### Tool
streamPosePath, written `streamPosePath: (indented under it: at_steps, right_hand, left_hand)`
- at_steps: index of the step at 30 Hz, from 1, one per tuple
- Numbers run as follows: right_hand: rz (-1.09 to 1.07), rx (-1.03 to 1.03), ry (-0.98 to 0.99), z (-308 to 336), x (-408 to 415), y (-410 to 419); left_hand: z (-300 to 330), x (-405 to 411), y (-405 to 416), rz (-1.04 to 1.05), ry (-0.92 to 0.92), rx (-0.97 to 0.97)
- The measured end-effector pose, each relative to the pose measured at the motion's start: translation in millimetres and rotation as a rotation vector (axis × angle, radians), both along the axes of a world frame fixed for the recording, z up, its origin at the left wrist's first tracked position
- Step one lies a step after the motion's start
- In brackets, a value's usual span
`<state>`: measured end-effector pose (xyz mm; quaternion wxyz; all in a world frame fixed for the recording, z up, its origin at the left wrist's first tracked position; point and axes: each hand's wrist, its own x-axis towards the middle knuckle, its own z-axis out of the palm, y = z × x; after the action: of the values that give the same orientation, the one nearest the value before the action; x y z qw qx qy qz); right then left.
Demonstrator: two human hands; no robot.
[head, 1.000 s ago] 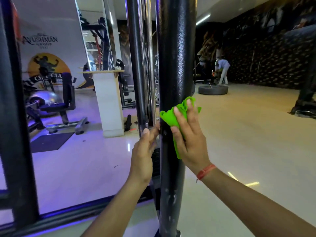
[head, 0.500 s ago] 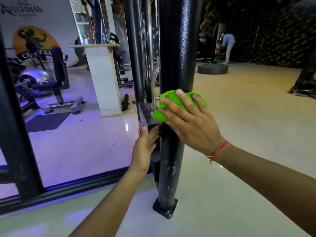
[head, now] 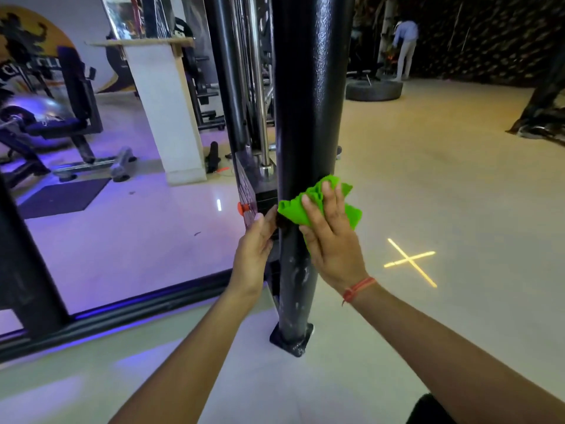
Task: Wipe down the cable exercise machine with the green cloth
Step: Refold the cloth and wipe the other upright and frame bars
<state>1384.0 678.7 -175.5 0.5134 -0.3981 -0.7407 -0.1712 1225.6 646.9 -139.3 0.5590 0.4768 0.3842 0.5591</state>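
The right hand (head: 331,240) is pressing the cloth (head: 308,206) against the post (head: 308,117), fingers spread flat over it, low on the shaft. The left hand (head: 255,252), at 9 o'clock from the cloth, is lying open against the weight stack (head: 249,191), holding nothing. Pale smears are showing below the cloth, so the post's foot looks unfinished. No containers are visible.

A gym: a thick black steel upright of a cable machine (head: 308,117) stands bolted to the glossy pale floor (head: 443,185), with a black padded exercise bench (head: 65,117), a large black tyre (head: 373,90) and a muscleman wall mural (head: 21,35).
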Motion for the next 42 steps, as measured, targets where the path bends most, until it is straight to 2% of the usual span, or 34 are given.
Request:
streamPosePath:
  at_steps: [3,8,13,16,18,22,24,27,29,31,33,35,39,42]
  right_hand:
    - [0.05,-0.126,0.069,-55,-11,-9]
    - [0.063,-0.064,0.299,-48,-34,-1]
    - [0.053,-0.187,0.233,-137,-29,-9]
    - [0.035,-0.123,0.227,-129,-33,-5]
    - [0.044,-0.05,0.155,-122,-29,2]
    - [-0.021,-0.055,-0.232,-169,-5,2]
    - [0.009,-0.022,-0.291,-169,4,-1]
    - [0.037,0.108,-0.116,-133,-1,12]
    - [0.01,0.102,-0.076,-146,-7,20]
    - [-0.055,-0.032,-0.102,-195,-9,14]
    - [-0.066,-0.177,-0.037,-226,-11,0]
    - [-0.009,-0.163,0.092,-207,-21,-3]
    - [0.032,0.026,0.283,-137,-30,-1]
    - [0.01,0.052,0.325,-149,-21,3]
  left_hand:
    - [-25,-10,-5,-0.038,0.069,-0.022]
    - [-65,-16,-10,-0.085,0.108,-0.112]
    - [-91,-19,0,-0.071,0.114,-0.14]
    - [-104,-22,4,-0.079,0.102,-0.156]
    - [-112,-23,5,-0.074,0.062,-0.181]
    - [-134,-24,6,-0.068,-0.018,-0.229]
    - [-142,-22,4,-0.062,-0.029,-0.235]
    - [-153,-19,6,-0.032,-0.057,-0.228]
    - [-157,-20,8,-0.028,-0.055,-0.218]
    - [-159,-20,9,-0.033,-0.035,-0.21]
    - [-162,-20,8,-0.042,-0.025,-0.2]
    - [-167,-19,8,-0.038,-0.036,-0.205]
    - [-169,-18,11,-0.01,-0.032,-0.189]
    - [-167,-17,13,0.021,-0.07,-0.191]
